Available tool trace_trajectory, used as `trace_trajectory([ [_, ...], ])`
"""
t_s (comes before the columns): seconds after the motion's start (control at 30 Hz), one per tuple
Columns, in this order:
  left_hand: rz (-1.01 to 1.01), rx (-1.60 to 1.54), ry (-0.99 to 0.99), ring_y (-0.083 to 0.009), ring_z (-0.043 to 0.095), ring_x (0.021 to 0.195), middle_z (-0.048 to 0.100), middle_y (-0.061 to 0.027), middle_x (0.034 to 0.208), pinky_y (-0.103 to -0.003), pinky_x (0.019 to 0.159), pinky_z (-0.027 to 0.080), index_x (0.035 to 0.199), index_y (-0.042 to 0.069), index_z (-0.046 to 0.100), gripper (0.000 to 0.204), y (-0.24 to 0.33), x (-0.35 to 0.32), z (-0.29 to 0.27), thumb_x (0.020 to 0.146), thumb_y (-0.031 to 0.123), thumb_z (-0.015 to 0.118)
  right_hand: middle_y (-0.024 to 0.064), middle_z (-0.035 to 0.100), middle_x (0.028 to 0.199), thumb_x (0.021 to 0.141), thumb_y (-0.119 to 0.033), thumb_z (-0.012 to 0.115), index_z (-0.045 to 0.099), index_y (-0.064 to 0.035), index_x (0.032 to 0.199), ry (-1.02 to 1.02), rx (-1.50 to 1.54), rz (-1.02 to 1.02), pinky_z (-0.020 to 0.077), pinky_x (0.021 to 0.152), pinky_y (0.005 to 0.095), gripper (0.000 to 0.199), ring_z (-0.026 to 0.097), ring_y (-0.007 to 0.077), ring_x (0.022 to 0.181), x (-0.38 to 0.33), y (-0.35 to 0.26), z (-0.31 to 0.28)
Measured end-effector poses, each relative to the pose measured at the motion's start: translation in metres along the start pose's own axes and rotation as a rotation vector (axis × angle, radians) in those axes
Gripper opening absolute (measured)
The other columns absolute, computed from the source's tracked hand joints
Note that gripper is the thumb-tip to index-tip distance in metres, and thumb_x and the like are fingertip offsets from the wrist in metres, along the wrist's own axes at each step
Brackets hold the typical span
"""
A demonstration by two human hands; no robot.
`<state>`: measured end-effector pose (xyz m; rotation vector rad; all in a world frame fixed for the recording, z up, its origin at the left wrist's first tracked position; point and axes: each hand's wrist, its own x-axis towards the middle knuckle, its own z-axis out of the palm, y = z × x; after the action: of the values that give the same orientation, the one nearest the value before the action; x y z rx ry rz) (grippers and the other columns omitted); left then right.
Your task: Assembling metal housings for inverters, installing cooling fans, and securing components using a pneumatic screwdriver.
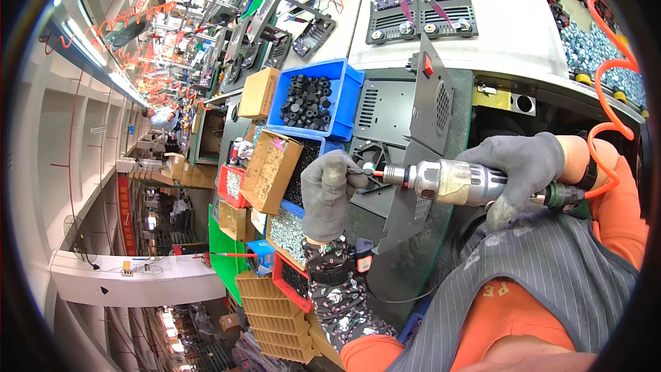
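My right hand (527, 169), in a grey glove, is wrapped round a silver air screwdriver (465, 182) with tape on its barrel. The tool lies level and its bit points left. At the bit's tip, my gloved left hand (327, 193) is closed in a pinch; what sits between its fingertips is too small to make out. Below and beyond the tool stands a black sheet-metal casing (389, 114) with vent slots, a round fan (375, 158) and an upright panel (434, 100) bearing a red switch (427, 65). The driver hides part of the casing.
Left of the casing are a blue bin (354, 89) of black rubber feet, a cardboard box (268, 182), and trays of screws (288, 231). An orange coiled air hose (606, 126) runs to the driver. Vented panels with circuit boards (420, 17) lie on the far table.
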<state>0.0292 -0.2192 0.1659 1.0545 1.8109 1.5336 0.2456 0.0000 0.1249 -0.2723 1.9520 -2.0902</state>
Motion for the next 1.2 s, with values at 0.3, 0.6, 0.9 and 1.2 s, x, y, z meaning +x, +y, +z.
trace_trajectory([
  [0.3, -0.151, 0.357, -0.235, -0.005, 0.042, 0.054, 0.05, 0.0038, 0.062, -0.022, 0.048, 0.03, 0.08, 0.005, 0.062, 0.063, 0.028, 0.009, 0.004, 0.087, 0.068, 0.056, 0.0067, 0.065, 0.089, 0.068, -0.023, 0.083, 0.056, 0.0005, 0.123, 0.013, -0.061, 0.075, 0.0518, 0.071, 0.0294, 0.065, 0.062, 0.0134, 0.079, -0.018, -0.007, -0.003],
  [0.6, -0.253, 0.563, -0.141, -0.0068, 0.04, 0.057, 0.044, 0.0067, 0.064, -0.026, 0.051, 0.031, 0.109, -0.002, 0.067, 0.058, 0.053, 0.036, 0.025, 0.093, 0.053, 0.056, 0.0045, 0.064, 0.086, 0.061, -0.02, 0.084, 0.059, 0.0004, 0.112, 0.277, -0.03, -0.029, 0.0512, 0.064, 0.0277, 0.06, 0.06, 0.0111, 0.072, -0.059, 0.019, -0.02],
  [0.9, -0.359, 1.179, -0.638, -0.037, 0.067, 0.085, 0.07, -0.0192, 0.09, -0.044, 0.073, 0.052, 0.109, 0.007, 0.067, 0.038, 0.044, 0.094, 0.087, 0.083, 0.035, 0.063, 0.0062, 0.064, 0.088, 0.06, -0.021, 0.081, 0.059, 0.0009, 0.115, 0.359, 0.063, 0.197, 0.0519, 0.07, 0.0292, 0.063, 0.06, 0.0129, 0.076, -0.096, 0.044, -0.03],
  [1.2, -0.544, 0.907, -0.701, -0.0271, 0.068, 0.08, 0.069, -0.0179, 0.089, -0.035, 0.073, 0.053, 0.108, -0.003, 0.064, 0.034, 0.037, 0.107, 0.08, 0.085, 0.022, 0.064, 0.0091, 0.065, 0.088, 0.064, -0.022, 0.081, 0.059, 0.0009, 0.113, 0.263, -0.045, 0.241, 0.0518, 0.071, 0.0312, 0.059, 0.062, 0.017, 0.077, -0.078, 0.081, -0.039],
])
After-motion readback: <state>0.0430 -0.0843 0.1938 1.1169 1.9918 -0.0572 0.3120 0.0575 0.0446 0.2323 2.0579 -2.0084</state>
